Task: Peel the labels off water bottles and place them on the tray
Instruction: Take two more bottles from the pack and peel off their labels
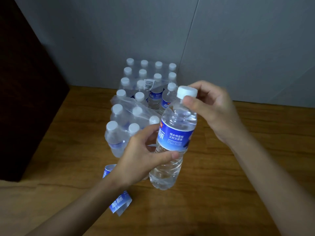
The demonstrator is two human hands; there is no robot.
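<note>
A clear water bottle (172,142) with a white cap and a blue label (175,136) is held upright and slightly tilted above the wooden floor. My left hand (144,154) grips its body just below the label, thumb across the front. My right hand (214,106) pinches the neck under the cap. A peeled blue label (120,204) lies flat near my left forearm. Another blue label (107,170) pokes out behind my left wrist, partly hidden.
A torn shrink-wrapped pack of several white-capped water bottles (136,99) stands behind the held bottle against a grey wall (238,40). A dark cabinet (22,91) rises at the left. Bare wooden floor (247,167) spreads to the right. No tray is in view.
</note>
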